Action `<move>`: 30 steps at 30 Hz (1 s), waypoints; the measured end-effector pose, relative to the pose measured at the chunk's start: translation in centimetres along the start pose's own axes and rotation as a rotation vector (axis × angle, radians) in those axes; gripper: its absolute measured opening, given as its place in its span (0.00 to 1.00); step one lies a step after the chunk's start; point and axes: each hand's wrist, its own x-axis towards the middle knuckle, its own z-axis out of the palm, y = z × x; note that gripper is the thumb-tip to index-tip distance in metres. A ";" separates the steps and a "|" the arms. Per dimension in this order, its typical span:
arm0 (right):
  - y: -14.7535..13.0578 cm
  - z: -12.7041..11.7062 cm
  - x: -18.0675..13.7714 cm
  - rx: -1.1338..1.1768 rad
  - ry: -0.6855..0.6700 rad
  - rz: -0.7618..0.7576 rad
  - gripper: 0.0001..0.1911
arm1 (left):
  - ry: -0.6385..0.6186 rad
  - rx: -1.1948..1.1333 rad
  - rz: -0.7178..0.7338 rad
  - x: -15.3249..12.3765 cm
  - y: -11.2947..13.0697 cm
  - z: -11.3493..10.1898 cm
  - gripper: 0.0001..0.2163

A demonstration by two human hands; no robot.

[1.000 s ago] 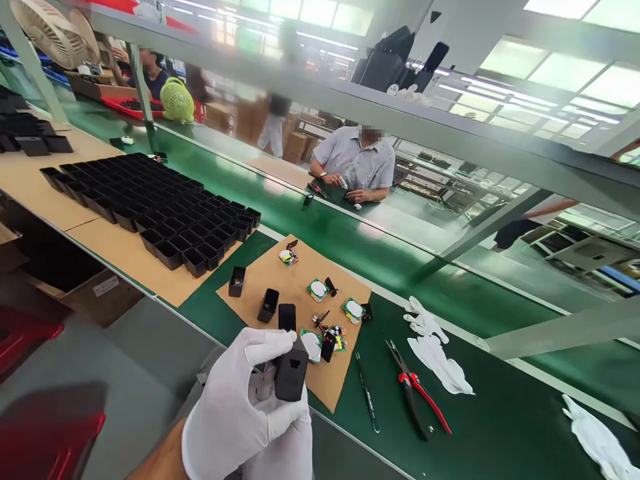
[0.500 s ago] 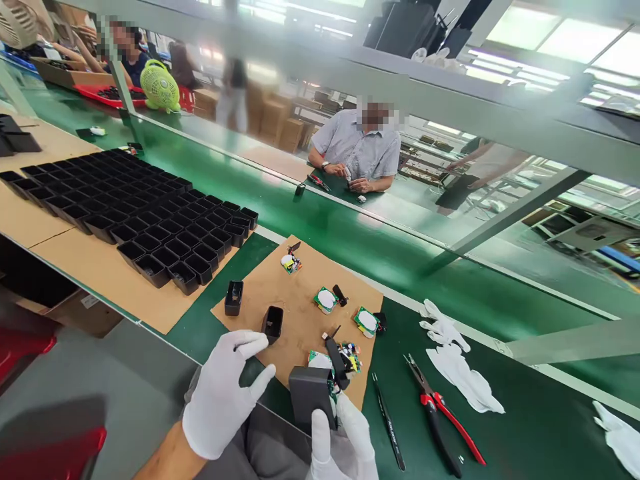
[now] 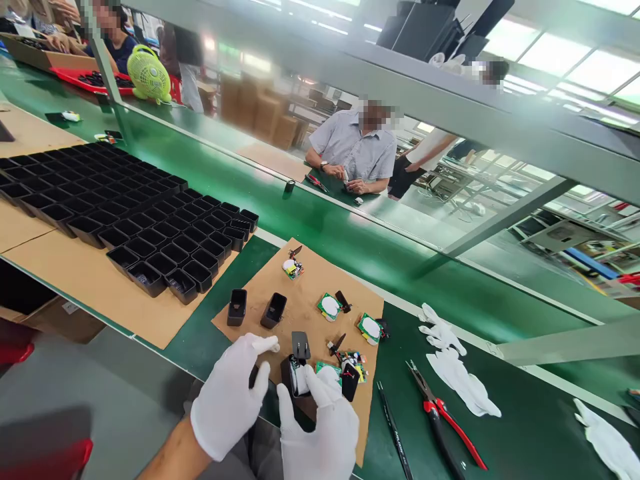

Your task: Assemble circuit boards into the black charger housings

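Observation:
My left hand (image 3: 230, 397), in a white glove, hovers at the front edge of the cardboard with thumb and fingers apart. A dark shape shows in the gap of that hand; I cannot make out what it is. To its right, my white-gloved right hand (image 3: 320, 427) has thumb and forefinger spread at the near side of a black housing (image 3: 289, 383). White-covered parts sit inside this housing, and a dark cap with two metal prongs (image 3: 301, 346) stands at its far end. Beside the right fingers lie a green circuit board (image 3: 326, 368) and a small black piece (image 3: 350, 382).
Two black boxes (image 3: 237, 308) (image 3: 273, 311) and several circuit boards (image 3: 330, 307) rest on the cardboard (image 3: 265, 270). Tweezers (image 3: 394, 430), red-black pliers (image 3: 440, 413) and white gloves (image 3: 463, 383) lie right. Rows of black boxes (image 3: 150, 233) fill the left. A co-worker (image 3: 353, 150) sits opposite.
The dark housing in my right hand has come down onto the cardboard, its open side and prongs now showing, and the fingers have spread. My left hand has come away from the nearer black box.

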 end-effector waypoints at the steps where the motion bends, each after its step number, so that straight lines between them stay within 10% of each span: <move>1: 0.4 -0.7 0.7 -0.006 -0.030 -0.006 0.20 | -0.012 -0.019 0.014 -0.5 0.2 -0.2 0.21; 7: 2.5 -4.4 4.5 -0.019 -0.218 -0.225 0.15 | -0.064 -0.056 0.036 -1.2 1.6 0.8 0.39; 17: 0.1 -0.6 0.4 -0.114 -0.106 -0.083 0.18 | 0.143 0.077 -0.025 -1.2 2.6 3.5 0.14; 30: 1.2 -0.3 1.0 -0.091 -0.082 -0.203 0.16 | 0.190 0.153 0.032 -0.9 2.5 3.6 0.14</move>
